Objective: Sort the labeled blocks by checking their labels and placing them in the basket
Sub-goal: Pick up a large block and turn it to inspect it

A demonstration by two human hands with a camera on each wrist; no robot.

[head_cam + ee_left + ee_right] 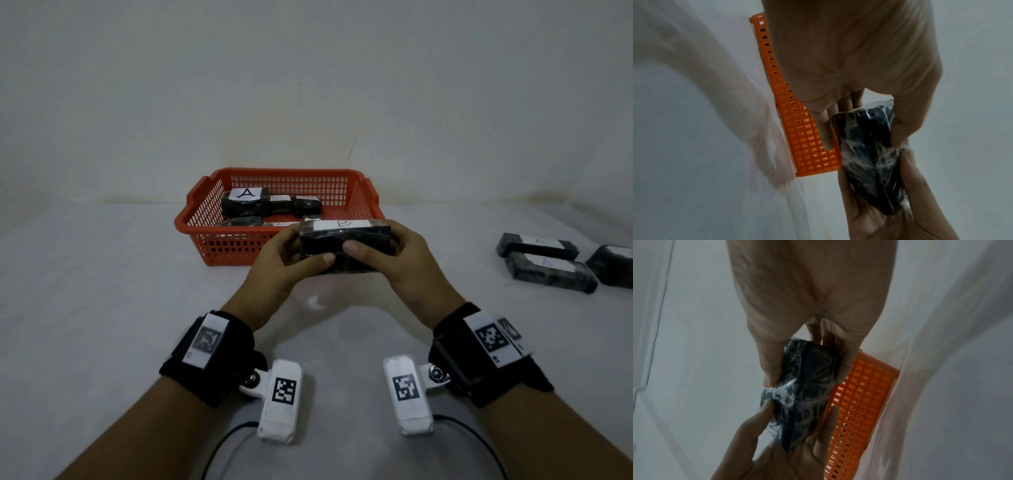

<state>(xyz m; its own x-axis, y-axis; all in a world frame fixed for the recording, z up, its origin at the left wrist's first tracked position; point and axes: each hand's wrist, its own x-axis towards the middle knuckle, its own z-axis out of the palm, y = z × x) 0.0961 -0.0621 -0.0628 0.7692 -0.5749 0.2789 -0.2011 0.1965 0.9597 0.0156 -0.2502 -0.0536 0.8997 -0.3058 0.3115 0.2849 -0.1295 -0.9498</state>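
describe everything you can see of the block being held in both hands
The held block is a dark rectangular brick wrapped in crinkled clear film, with a white paper label on top whose handwritten letter is unclear. It is held level above the table, just in front of the orange basket. The left hand and right hand grip its ends.

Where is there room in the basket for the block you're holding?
The basket looks bare along its right side, between the right wall and the blocks inside. The left and middle are crowded. Both hands, left hand and right hand, hold the block just before the front rim.
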